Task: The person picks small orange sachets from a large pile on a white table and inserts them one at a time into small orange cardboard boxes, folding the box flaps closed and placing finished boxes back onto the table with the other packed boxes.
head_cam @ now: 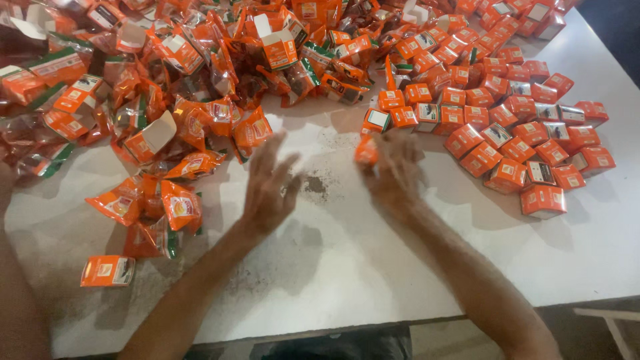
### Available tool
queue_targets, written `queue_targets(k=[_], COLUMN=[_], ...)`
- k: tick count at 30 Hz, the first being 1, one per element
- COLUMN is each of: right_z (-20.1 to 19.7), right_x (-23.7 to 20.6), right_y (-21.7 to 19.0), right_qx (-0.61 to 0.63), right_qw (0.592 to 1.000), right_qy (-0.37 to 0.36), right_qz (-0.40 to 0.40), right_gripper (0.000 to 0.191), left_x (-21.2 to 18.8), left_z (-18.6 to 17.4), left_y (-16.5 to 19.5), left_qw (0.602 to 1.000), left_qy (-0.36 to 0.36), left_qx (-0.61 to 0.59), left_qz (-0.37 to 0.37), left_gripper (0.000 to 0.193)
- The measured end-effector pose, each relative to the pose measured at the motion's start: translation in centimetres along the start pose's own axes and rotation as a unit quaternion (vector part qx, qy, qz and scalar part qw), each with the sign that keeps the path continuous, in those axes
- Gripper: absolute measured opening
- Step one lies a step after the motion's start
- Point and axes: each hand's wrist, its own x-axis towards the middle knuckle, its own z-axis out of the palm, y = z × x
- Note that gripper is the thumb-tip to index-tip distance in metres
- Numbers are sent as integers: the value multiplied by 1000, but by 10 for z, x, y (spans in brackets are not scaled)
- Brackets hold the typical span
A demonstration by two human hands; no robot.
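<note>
Head view. Two hands over a white table [373,267]. Left hand [267,187], centre frame, fingers spread wide, holding nothing. Right hand [393,173], blurred, fingers curled about one small orange box [366,151]. Closed boxes [520,127] at right and foil pouches [173,133] at upper left: too many to count. One flattened carton [108,271] lies alone, lower left.

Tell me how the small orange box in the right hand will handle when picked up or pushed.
The small orange box in the right hand is probably light thin carton, so likely crushable. Flat sides suggest it slides or tips rather than rolls. Its glossy look may make it a bit slippery.
</note>
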Motion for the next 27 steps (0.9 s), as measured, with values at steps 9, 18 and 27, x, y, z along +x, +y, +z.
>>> queue_targets(k=[9, 18, 27], right_z=[-13, -20, 9], right_x=[-8, -3, -19], right_y=[-17, -42, -40], right_qx=[45, 136, 238], right_qw=[994, 979, 942], right_qy=[-26, -85, -105], right_qz=[-92, -124, -211], right_gripper=[89, 76, 97], left_x=[6, 19, 21], left_z=[-9, -129, -63], left_y=[-81, -137, -19], left_qw=[974, 925, 995], left_qy=[-88, -60, 21], left_qx=[206, 290, 54], left_qz=[-20, -239, -83], left_gripper=[58, 70, 49])
